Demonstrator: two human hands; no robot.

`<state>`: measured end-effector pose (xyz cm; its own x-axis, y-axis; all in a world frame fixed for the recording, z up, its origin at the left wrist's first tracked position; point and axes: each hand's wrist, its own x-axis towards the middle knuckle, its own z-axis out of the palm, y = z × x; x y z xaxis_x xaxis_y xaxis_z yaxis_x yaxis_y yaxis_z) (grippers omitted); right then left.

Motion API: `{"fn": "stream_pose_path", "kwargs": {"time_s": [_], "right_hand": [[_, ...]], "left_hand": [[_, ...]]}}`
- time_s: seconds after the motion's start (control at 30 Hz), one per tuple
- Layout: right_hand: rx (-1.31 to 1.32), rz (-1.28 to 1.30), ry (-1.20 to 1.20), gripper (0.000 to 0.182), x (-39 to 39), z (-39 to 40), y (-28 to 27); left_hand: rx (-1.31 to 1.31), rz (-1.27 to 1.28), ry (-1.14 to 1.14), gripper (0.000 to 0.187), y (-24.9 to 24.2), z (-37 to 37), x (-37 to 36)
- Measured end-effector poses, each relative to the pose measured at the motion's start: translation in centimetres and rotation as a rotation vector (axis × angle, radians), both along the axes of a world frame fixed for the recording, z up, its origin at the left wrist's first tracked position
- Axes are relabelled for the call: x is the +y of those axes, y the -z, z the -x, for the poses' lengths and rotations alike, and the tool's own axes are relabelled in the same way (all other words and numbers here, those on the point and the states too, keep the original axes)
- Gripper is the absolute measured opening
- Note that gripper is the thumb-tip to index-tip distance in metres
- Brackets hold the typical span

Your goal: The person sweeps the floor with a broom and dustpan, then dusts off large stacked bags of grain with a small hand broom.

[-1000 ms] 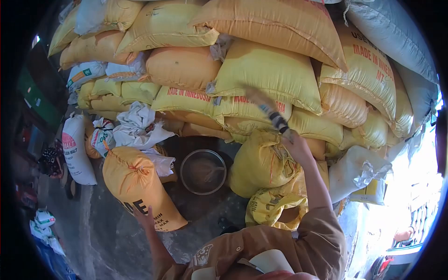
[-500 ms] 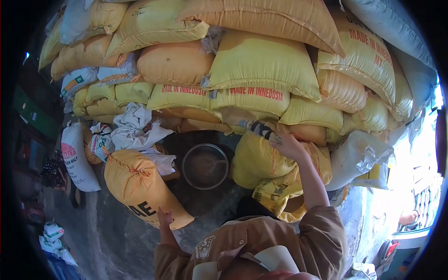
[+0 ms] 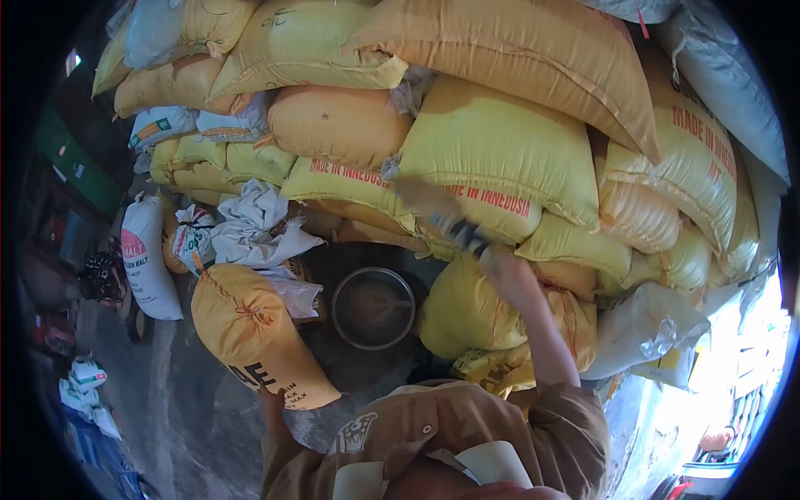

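My right hand [image 3: 504,273] is wrapped around the dark-and-light striped handle of what looks like a hand brush [image 3: 423,200]. Its tan, bristle-like end is smeared by motion, in front of a yellow sack [image 3: 492,206] with red print; contact cannot be made out. Under my right forearm stands a tied yellow sack [image 3: 467,308]. At lower left, my left hand [image 3: 272,403] is beside the lower end of an orange sack [image 3: 250,321] with black lettering, its fingers apart and apparently touching it. A round basin [image 3: 373,347] with a pale rim sits between the two sacks.
Full yellow and orange sacks [image 3: 500,125] are stacked high in front of me. A white malt sack [image 3: 148,267] and a crumpled white sack [image 3: 258,221] stand at left. A grey-white sack [image 3: 646,325] leans at right, near a bright opening.
My right hand has shifted slightly with the brush, whose end now points more up and left. The view has tilted, so the sacks appear lower. My left hand stays by the orange sack.
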<state>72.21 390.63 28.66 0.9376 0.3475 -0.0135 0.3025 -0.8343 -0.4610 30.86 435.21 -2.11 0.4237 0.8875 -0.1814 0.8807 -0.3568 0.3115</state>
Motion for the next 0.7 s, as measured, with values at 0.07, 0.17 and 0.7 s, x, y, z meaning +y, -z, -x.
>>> {"fn": "stream_pose_path", "kwargs": {"time_s": [0.07, 0.17, 0.7], "right_hand": [[0.046, 0.061, -0.123, 0.042, -0.5, 0.3, 0.7], [-0.133, -0.134, -0.192, 0.045, -1.7, -2.2, 0.1], [-0.025, 0.441, -0.377, 0.041, -0.7, -2.4, -7.3]], "left_hand": [[-0.023, 0.092, 0.004, 0.069, -1.4, -1.3, 1.4], [-0.063, 0.086, -0.014, 0.071, -1.7, -3.5, 2.3], [-0.039, -0.081, -0.024, 0.084, -4.5, -10.8, 4.8]]}}
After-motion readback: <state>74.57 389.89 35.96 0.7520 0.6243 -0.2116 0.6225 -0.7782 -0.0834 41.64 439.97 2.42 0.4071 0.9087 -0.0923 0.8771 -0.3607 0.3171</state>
